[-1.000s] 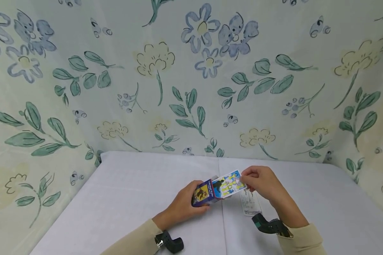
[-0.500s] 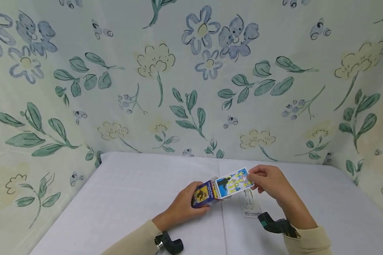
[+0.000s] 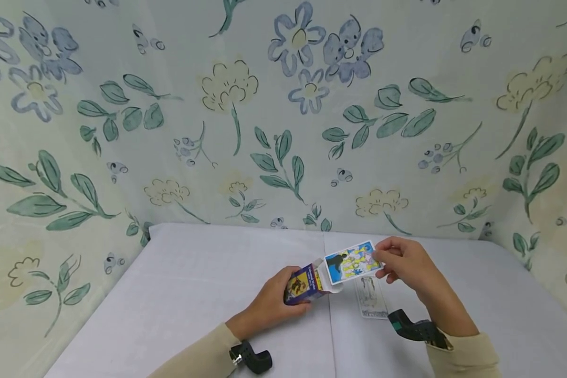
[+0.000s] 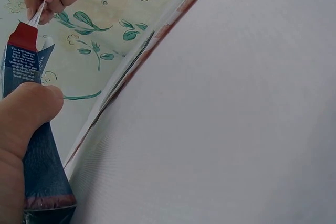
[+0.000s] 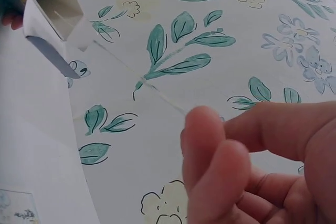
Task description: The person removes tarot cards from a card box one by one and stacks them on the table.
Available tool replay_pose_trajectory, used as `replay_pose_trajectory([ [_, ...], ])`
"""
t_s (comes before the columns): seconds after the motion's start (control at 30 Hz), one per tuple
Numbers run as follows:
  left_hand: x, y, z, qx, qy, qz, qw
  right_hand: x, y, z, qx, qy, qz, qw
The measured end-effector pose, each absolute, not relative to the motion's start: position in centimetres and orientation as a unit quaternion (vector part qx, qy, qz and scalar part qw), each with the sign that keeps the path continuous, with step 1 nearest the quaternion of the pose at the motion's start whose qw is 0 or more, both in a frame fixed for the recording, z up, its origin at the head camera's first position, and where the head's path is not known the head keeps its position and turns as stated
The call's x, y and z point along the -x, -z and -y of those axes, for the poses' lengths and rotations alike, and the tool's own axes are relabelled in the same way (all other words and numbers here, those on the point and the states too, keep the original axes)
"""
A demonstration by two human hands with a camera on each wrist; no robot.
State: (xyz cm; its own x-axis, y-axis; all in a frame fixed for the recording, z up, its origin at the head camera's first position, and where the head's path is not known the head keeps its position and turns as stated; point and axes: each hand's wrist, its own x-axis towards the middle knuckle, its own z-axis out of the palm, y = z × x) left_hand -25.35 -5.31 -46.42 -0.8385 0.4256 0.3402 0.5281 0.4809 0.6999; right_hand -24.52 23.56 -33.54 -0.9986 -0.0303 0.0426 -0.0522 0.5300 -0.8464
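Fabric printed with leaves and flowers [image 3: 279,181] stands behind your work as the largest thing, and before it lies the table [image 3: 217,273], covered with white cloth.

Your left hand [image 3: 269,303] keeps almost the same place over the table, with thumb and fingers closed around the purple-blue box [image 3: 302,285], and this hold looks firm. Your right hand [image 3: 403,262] has moved a little farther to the right, and it pinches the far end of the picture card [image 3: 353,262] between thumb and fingers.

The box is tilted, its mouth towards your right hand, and a white flap [image 3: 334,287] stands out from it. Whether more cards remain deep inside, I cannot tell.

The picture card gives the main change. One second ago its lower part was inside the box; now its whole face is visible in the head view. In the right wrist view its thin edge ends near the mouth, with a gap between them. I judge, therefore, that the drawing out is complete for this card, and that only your right hand supports it now.

Below it, a pale loose card [image 3: 372,300] lies flat on the cloth, touched by neither hand. It seems unchanged, though your raised picture card hides a part of its upper end.
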Motion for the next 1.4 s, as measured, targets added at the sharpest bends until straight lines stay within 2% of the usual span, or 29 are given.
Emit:
replay_pose_trajectory([
  [0.6, 25.1, 46.6, 5.5, 0.28, 0.431, 0.856, 0.052, 24.0, 33.1, -24.8, -0.008, -0.504, 0.864, -0.001],
  [1.4, 25.2, 46.4, 5.5, 0.285, 0.429, 0.855, 0.06, 24.0, 33.5, -25.3, -0.011, -0.441, 0.896, 0.047],
])
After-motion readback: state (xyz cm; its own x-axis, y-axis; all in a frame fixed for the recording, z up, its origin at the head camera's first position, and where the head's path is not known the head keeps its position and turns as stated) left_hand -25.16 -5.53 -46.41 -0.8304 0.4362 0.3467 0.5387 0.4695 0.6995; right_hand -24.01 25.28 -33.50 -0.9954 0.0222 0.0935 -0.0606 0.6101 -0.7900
